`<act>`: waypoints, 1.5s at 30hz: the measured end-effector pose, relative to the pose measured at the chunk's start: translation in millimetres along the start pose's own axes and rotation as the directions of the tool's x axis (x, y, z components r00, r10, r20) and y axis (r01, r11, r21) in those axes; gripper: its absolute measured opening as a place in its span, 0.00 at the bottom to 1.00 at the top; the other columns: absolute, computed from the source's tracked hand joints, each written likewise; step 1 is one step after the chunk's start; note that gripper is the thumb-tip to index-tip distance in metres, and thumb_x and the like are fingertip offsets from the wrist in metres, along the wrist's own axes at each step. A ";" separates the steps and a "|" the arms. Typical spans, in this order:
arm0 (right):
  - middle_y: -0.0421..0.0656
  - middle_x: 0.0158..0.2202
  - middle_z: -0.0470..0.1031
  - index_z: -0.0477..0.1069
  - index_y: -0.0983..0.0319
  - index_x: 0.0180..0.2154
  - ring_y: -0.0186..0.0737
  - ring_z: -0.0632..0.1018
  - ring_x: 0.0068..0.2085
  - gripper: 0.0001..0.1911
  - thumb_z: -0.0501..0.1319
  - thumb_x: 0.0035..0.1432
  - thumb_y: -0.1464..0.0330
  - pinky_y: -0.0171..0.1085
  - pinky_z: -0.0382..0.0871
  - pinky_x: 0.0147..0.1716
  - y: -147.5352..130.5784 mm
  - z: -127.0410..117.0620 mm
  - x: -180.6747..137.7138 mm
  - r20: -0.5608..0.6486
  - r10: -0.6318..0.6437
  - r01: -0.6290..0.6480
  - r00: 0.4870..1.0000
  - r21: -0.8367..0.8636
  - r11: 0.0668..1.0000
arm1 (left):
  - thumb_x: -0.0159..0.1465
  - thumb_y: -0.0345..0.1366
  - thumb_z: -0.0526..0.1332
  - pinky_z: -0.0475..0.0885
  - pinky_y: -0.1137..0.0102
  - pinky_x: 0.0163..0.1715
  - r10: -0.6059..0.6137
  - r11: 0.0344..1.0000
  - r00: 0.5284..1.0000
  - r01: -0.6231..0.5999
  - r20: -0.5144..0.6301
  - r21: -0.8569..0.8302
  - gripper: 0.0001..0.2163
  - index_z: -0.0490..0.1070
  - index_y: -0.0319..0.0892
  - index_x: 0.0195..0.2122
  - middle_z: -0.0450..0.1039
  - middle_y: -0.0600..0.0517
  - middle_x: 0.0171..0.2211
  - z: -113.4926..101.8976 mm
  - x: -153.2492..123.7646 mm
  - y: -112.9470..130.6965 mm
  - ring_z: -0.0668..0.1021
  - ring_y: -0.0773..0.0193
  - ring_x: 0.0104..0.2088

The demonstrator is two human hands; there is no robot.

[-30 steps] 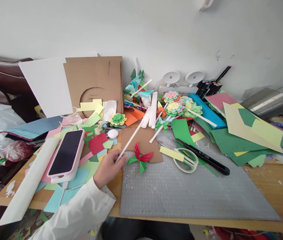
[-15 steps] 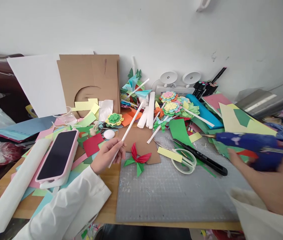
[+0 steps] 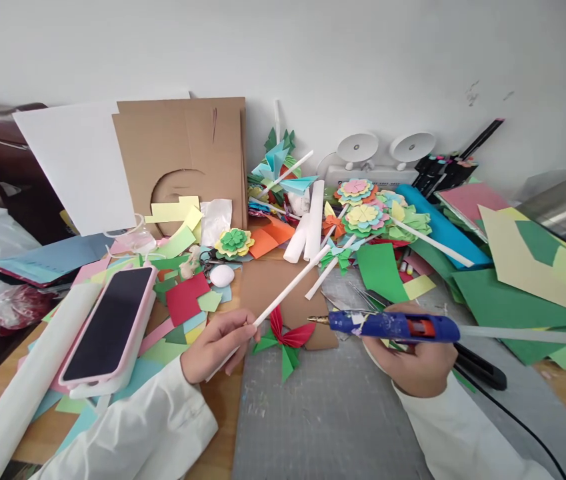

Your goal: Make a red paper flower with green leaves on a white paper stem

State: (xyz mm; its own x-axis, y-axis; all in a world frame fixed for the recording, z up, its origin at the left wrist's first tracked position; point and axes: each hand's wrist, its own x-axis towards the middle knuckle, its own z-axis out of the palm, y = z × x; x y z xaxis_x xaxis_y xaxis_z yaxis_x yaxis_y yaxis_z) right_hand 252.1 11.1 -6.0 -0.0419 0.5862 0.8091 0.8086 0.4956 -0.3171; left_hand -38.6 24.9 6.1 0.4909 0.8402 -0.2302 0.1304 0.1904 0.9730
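Note:
Between the fingers of my left hand (image 3: 221,341) is a thin white paper stick (image 3: 293,284), slanting up to the right. My right hand (image 3: 413,357) is closed around a blue hot glue gun (image 3: 387,325). Its metal nozzle points left toward the stick, with a gap between them. A clear glue stick (image 3: 527,335) juts from the gun's back. Below the paper stick lies a folded paper flower (image 3: 285,337) with red petals and green leaves, partly on cardboard and partly on the grey cutting mat (image 3: 313,427). My right hand partly hides scissors and a black cutter (image 3: 483,367).
A phone in a pink case (image 3: 110,330) and a long white roll (image 3: 27,373) lie at left among paper scraps. Paper flowers (image 3: 363,217) and white paper rolls (image 3: 315,220) are at the back. Cardboard sheets (image 3: 197,147) lean on the wall. Green paper (image 3: 503,300) lies at right.
My right hand has brought the glue gun leftward from the far right, over the mat. The paper stick in my left hand has tilted lower to the right. The view has shifted slightly.

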 end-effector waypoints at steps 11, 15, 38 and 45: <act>0.39 0.26 0.70 0.64 0.58 0.33 0.39 0.74 0.24 0.10 0.64 0.50 0.70 0.38 0.70 0.20 3.0 6.0 -13.3 0.097 -0.062 0.058 0.993 0.046 0.997 | 0.61 0.45 0.56 0.52 0.76 0.14 -0.045 0.999 0.999 0.045 -0.016 0.005 0.13 0.68 0.39 0.33 0.57 0.61 0.09 0.9 3.2 0.8 0.60 0.73 0.09; 0.40 0.26 0.70 0.64 0.59 0.34 0.40 0.74 0.25 0.11 0.64 0.49 0.73 0.39 0.71 0.22 3.5 8.3 -13.6 0.120 -0.084 0.073 0.989 0.093 0.993 | 0.62 0.46 0.56 0.52 0.76 0.13 -0.067 0.998 0.997 0.067 0.037 0.007 0.14 0.67 0.39 0.33 0.57 0.61 0.09 3.4 1.9 -0.3 0.60 0.73 0.09; 0.46 0.32 0.77 0.67 0.63 0.35 0.40 0.76 0.24 0.09 0.60 0.51 0.67 0.36 0.67 0.22 -0.7 11.8 -16.6 0.200 -0.250 0.287 0.947 -0.180 0.941 | 0.63 0.44 0.50 0.52 0.76 0.12 -0.100 0.992 0.993 0.104 -0.060 0.074 0.13 0.56 0.44 0.25 0.58 0.60 0.08 11.7 5.5 -4.6 0.56 0.72 0.10; 0.46 0.28 0.77 0.67 0.65 0.36 0.40 0.75 0.22 0.11 0.61 0.51 0.65 0.35 0.67 0.20 4.7 8.0 -11.9 0.099 -0.275 0.291 0.956 -0.241 0.926 | 0.64 0.44 0.50 0.53 0.73 0.17 -0.001 0.899 0.960 0.123 -0.278 0.420 0.13 0.56 0.44 0.24 0.55 0.60 0.11 39.7 -32.5 -0.1 0.59 0.69 0.14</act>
State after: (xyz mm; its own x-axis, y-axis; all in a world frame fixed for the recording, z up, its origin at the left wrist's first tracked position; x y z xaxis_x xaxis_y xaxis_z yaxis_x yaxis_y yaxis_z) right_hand 251.7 11.5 -21.1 -0.3201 0.4876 0.8123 0.8781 0.4745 0.0612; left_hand -20.4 -22.6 12.9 0.2315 0.9482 -0.2177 0.5397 0.0611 0.8397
